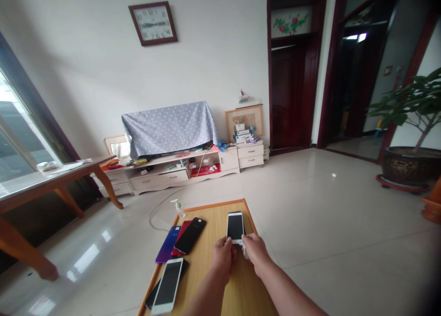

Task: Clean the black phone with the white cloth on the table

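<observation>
A white phone [235, 226] with a dark screen lies on a small wooden table [213, 256] near its far right edge. My left hand [223, 256] is closed, its fingertips on the phone's near end. My right hand [254, 249] is closed in a pinch at the phone's near right corner, with something small and white between the fingers that I cannot make out. On the table's left side lie several more phones: a black one [190, 235] over a red one, a purple-blue one [167, 245], and a white one [168, 286] nearest me.
A small clear bottle [179, 208] stands on the floor by the table's far left corner. A long wooden table [41, 187] is at the left, a TV stand with a cloth-covered screen [170, 127] at the back wall, a potted plant [408, 164] at the right.
</observation>
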`<act>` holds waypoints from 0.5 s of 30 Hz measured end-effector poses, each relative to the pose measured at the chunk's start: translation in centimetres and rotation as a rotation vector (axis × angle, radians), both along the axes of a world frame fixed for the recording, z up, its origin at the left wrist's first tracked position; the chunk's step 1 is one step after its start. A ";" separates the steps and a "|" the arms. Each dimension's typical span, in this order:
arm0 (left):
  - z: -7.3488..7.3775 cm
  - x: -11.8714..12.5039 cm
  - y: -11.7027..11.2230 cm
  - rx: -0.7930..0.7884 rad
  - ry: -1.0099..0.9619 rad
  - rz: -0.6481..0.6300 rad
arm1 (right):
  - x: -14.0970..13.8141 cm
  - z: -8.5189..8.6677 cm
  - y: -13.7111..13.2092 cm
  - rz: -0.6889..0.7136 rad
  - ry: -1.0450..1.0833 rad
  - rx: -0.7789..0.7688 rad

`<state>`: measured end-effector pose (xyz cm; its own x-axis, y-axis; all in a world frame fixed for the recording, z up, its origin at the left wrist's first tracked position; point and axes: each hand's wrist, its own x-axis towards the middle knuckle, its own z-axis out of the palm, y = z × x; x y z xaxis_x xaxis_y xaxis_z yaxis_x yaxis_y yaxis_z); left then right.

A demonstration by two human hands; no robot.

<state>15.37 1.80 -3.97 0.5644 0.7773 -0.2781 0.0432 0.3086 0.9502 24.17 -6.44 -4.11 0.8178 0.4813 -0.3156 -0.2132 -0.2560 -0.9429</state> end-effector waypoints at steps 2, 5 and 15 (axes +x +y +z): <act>0.0 0.0 0.1 -0.004 -0.009 -0.020 | -0.1 -0.1 0.0 -0.033 -0.020 0.005; -0.1 0.1 0.2 -0.017 -0.028 -0.055 | -0.2 -0.1 0.1 -0.084 -0.049 0.021; -0.5 0.5 1.0 -0.063 -0.005 -0.116 | -0.5 -0.5 0.3 -0.188 -0.129 0.063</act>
